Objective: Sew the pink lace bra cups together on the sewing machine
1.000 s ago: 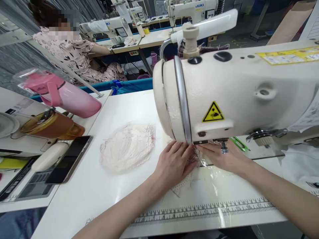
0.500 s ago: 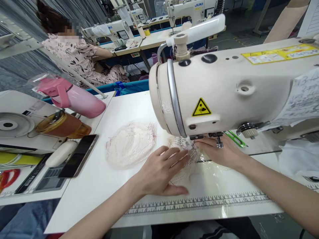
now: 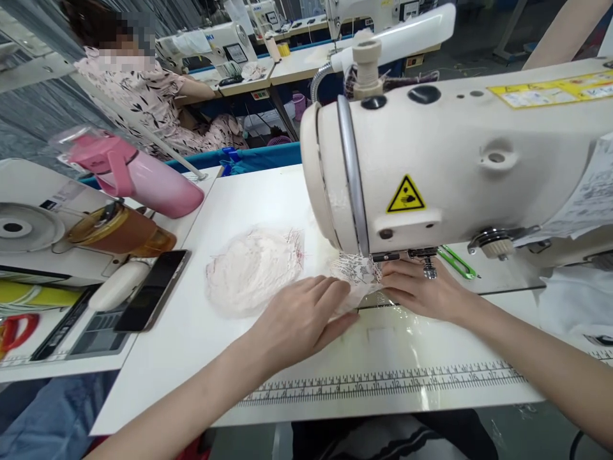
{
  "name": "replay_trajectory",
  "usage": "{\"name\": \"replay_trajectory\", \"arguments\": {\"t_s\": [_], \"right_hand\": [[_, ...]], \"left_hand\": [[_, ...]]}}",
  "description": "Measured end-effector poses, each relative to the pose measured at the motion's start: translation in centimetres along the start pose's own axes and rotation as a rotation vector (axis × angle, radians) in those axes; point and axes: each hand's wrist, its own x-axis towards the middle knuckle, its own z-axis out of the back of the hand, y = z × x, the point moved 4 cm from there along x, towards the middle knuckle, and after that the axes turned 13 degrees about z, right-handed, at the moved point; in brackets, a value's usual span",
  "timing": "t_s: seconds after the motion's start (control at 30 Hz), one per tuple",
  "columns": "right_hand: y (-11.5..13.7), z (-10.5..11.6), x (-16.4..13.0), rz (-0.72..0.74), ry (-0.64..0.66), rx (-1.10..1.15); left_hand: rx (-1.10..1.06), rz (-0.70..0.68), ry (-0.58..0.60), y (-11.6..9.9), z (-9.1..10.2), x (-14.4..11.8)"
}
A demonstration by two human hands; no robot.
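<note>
A piece of pale lace fabric (image 3: 354,268) lies beneath the head of the sewing machine (image 3: 431,166). My left hand (image 3: 306,316) has its fingers curled together on the near left edge of the lace, pinching it. On the lace's right side, close to the needle area, is my right hand (image 3: 421,287); its fingertips are partly covered by the machine and press on the fabric. The needle itself is hidden behind the machine head. Left of the lace, a round stack of whitish fabric pieces (image 3: 253,271) with loose reddish threads rests on the table.
Green thread snips (image 3: 457,262) lie on the machine bed. A printed ruler strip (image 3: 383,386) runs along the table's front. At left are a phone (image 3: 152,291), a pink bottle (image 3: 138,172) and an amber cup (image 3: 122,230). Another person (image 3: 138,96) sits beyond.
My left hand has gone from spread fingers over the lace to a closed grip at its edge. The lace has shifted away from me, under the machine. The whole view has moved slightly.
</note>
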Motion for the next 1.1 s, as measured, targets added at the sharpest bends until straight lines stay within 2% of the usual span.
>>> {"name": "replay_trajectory", "arguments": {"t_s": [0.1,0.23,0.37,0.53,0.6,0.67,0.87,1.1], "right_hand": [[-0.1,0.5,0.2,-0.003,-0.009,-0.011],[0.0,0.6,0.4,-0.024,0.007,0.029],[0.2,0.5,0.6,-0.067,0.007,-0.048],[0.8,0.2,1.2,0.068,0.086,-0.059],[0.7,0.4,1.4,0.081,0.062,-0.041],[0.6,0.5,1.4,0.077,0.031,-0.053],[0.6,0.6,1.4,0.077,0.040,-0.059],[0.8,0.7,1.6,0.089,0.036,-0.168]], "left_hand": [[0.082,-0.097,0.041,0.1,-1.7,1.6],[0.169,-0.131,-0.075,0.0,-3.6,2.3],[0.204,-0.134,-0.206,-0.4,-3.8,2.0],[0.243,-0.099,-0.293,-0.4,-3.5,1.5],[0.204,-0.088,-0.305,-0.3,-3.6,1.4],[0.138,-0.077,-0.264,-0.1,-3.9,1.3],[0.068,-0.003,0.004,0.5,-5.7,1.3],[0.090,0.014,0.037,0.6,-5.8,1.3]]}}
